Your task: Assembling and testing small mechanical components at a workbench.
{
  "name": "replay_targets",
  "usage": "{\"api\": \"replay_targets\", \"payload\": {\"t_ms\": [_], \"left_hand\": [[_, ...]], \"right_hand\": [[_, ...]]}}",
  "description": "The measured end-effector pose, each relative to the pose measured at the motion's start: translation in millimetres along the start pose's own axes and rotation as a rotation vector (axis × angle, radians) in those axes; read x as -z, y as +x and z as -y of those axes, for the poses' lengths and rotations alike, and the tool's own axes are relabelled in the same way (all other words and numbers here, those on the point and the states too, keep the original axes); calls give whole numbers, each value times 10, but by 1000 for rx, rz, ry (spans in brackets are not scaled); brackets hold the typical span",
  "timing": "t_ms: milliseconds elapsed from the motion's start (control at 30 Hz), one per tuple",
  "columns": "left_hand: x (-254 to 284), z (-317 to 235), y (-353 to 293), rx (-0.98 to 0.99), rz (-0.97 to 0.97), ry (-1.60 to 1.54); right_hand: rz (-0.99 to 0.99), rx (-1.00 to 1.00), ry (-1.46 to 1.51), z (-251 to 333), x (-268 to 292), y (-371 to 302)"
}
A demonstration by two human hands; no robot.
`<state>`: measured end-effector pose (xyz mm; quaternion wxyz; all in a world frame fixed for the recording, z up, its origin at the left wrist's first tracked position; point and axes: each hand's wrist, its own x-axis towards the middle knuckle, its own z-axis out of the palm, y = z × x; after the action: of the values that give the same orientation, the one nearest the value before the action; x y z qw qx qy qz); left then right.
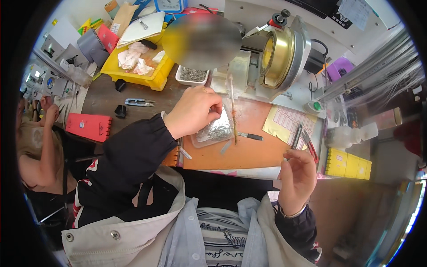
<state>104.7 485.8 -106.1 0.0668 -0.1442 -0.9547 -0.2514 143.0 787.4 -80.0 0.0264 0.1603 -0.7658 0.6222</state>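
Note:
My left hand (195, 111) reaches over a small clear plastic tray (200, 143) of fine silvery metal pieces (216, 130). Its fingers are curled down together, and whatever lies between the tips is hidden. Closer to me on the right, my right hand (299, 180) is raised off the table's front edge. Thumb and forefinger there meet in a pinch; anything between them is too small to name. Just beyond that hand lie dark tweezers (297, 136) and a red-handled tool (310, 146). A thin brownish stick (232, 111) stands beside the tray, near a dark-handled knife (251, 136).
Behind the tray are a white dish (192, 81) of metal pieces and a machine with a brass-coloured drum (279, 58). A yellow bin (153, 79) with crumpled tissues, blue snips (139, 102) and a red pad (89, 126) occupy the left. Another person (42, 151) sits far left.

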Motion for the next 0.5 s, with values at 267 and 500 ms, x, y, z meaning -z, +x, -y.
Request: {"api": "replay_targets", "payload": {"t_ms": [267, 500], "left_hand": [[212, -225, -131, 212, -65, -531], [266, -842, -349, 334, -318, -1123]], "right_hand": [[224, 58, -134, 177, -310, 337], [171, 329, -231, 254, -719, 541]]}}
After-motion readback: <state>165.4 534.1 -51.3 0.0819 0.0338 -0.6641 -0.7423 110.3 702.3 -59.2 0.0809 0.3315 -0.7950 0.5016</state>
